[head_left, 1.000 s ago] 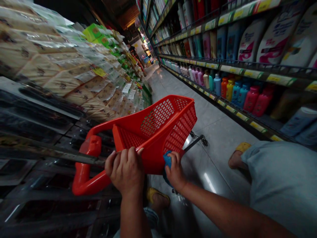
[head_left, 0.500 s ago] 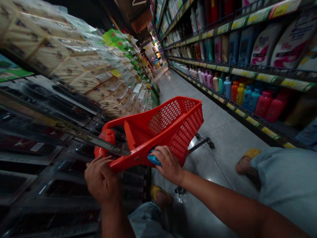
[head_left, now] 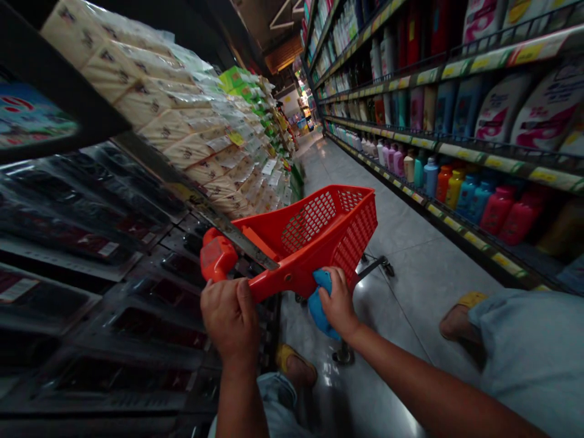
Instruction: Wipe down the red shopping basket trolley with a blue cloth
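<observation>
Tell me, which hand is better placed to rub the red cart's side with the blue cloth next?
Probably the right hand: it holds the blue cloth close by the side of the red cart, while the left hand grips the cart's handle.

Cart (head_left: 314, 258): smooth plastic, semi-gloss. Rag (head_left: 323, 313): cloth, matt, crumpled — weave too small to tell. Long bar (head_left: 219, 216): looks like metal, dull, scuffed. Floor (head_left: 401, 237): smooth tile, polished, glossy (lights streak on it). Stacked packs (head_left: 182, 131): thin plastic film, shiny, wrinkled. Shelf bottles (head_left: 469, 191): smooth plastic, slight sheen. Trousers (head_left: 533, 347): matt cloth — denim-looking.
</observation>
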`<state>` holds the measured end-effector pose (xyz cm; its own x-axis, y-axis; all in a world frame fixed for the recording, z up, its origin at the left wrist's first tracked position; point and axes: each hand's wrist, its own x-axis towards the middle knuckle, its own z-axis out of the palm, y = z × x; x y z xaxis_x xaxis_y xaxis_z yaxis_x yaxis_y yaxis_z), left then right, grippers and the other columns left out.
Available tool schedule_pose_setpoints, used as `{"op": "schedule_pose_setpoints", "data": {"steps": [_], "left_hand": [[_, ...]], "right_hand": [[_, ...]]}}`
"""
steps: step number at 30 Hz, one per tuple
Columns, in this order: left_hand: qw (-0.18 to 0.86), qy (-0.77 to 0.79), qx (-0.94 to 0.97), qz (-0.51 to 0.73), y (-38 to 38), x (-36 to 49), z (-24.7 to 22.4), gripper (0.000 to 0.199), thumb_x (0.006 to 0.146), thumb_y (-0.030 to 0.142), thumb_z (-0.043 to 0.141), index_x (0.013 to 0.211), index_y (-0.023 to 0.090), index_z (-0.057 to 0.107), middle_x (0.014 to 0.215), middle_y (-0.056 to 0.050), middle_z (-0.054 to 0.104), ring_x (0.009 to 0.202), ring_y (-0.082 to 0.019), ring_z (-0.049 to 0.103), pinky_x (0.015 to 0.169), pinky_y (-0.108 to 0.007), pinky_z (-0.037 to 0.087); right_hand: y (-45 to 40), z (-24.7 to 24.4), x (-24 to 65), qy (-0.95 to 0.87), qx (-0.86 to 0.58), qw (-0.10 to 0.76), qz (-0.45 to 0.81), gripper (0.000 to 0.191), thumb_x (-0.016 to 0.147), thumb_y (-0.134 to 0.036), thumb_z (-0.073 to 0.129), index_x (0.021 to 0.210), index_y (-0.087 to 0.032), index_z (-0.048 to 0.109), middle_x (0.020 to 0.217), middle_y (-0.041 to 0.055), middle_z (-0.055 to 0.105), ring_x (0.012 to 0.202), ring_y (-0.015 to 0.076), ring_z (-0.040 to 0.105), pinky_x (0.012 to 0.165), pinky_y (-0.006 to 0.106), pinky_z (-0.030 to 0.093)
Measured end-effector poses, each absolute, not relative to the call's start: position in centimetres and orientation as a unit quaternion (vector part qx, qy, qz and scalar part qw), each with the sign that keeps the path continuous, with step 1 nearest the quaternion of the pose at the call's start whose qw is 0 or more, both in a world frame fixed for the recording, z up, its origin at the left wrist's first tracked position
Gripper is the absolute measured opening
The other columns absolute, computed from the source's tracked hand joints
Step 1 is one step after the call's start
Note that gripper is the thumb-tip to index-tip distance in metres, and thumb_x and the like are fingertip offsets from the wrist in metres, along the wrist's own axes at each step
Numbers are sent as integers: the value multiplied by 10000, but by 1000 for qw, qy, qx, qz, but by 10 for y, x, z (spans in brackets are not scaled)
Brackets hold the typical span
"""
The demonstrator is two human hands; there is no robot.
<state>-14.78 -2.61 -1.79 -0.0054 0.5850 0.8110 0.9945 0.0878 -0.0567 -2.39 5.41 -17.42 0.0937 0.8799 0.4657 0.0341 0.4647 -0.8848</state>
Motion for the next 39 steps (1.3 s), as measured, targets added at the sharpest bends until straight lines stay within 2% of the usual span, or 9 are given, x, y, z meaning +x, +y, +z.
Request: {"op": "schedule_pose_setpoints", "data": {"steps": [6,12,15,19,24,28,33,36,39], "left_hand": [[358,-634,-620,-292,-31,-121,-20,282,1008,294,421,887,186,652,812,-46,630,873,-211,559,1008,-428,427],[261,-591,-671,-364,-48,-126,-19,288,1016,275,388,1183,204,613,1192,-85,659,1203,-214,569,1146,-445,369],[250,-594,-652,-400,-46,-134,-21,318,1033,345,339,1034,203,623,1088,-74,663,1179,-221,573,1206,-503,276],[224,-601,-641,-422,-40,-123,-26,364,1041,376,295,964,210,610,980,-52,644,1120,-214,569,1169,-485,313],[231,-599,-636,-428,-43,-103,-29,333,1043,331,300,1009,237,618,1009,-23,649,1120,-190,565,1207,-455,254],[215,-560,-702,-382,-50,-97,-28,301,1024,235,359,1207,251,597,1200,-25,659,1248,-167,541,1244,-416,228],[218,-535,-722,-380,-51,-84,-31,359,988,151,435,1326,230,527,1294,-57,648,1302,-164,534,1200,-399,338],[219,-525,-728,-383,-51,-84,-30,412,970,130,479,1375,204,463,1321,-80,652,1318,-160,544,1192,-396,375],[255,-532,-744,-314,-53,-99,-25,441,967,261,560,1395,208,470,1384,-91,631,1363,-195,519,1187,-417,385]], "right_hand": [[75,-126,0,-531,-407,666,331,439,820,-159,538,1256,-206,512,1222,107,632,1141,240,608,1030,431,498],[45,-74,13,-671,-286,630,267,484,806,-59,485,1267,-194,543,1285,118,603,1224,247,550,1095,439,460],[46,-84,18,-689,-270,626,247,497,784,-40,485,1251,-194,561,1293,122,586,1228,258,543,1108,470,452],[40,-75,18,-639,-343,642,248,455,798,-45,474,1225,-170,572,1231,145,593,1201,282,550,1072,515,467],[16,-51,31,-721,-213,625,211,387,837,-58,510,1175,-215,613,1175,91,642,1132,244,563,1014,427,500],[25,-50,54,-708,-255,619,224,363,801,-13,483,1072,-210,622,1081,75,672,1041,241,579,953,422,500],[17,-32,75,-784,-213,551,192,435,797,-3,463,1148,-209,615,1172,73,669,1098,246,556,997,424,472],[22,-18,90,-821,-249,482,178,372,783,-5,476,1064,-190,638,1087,75,685,1046,255,556,958,428,479],[30,-5,99,-838,-331,409,147,323,786,-3,482,1001,-174,653,1008,87,680,998,269,550,895,433,487]]}}
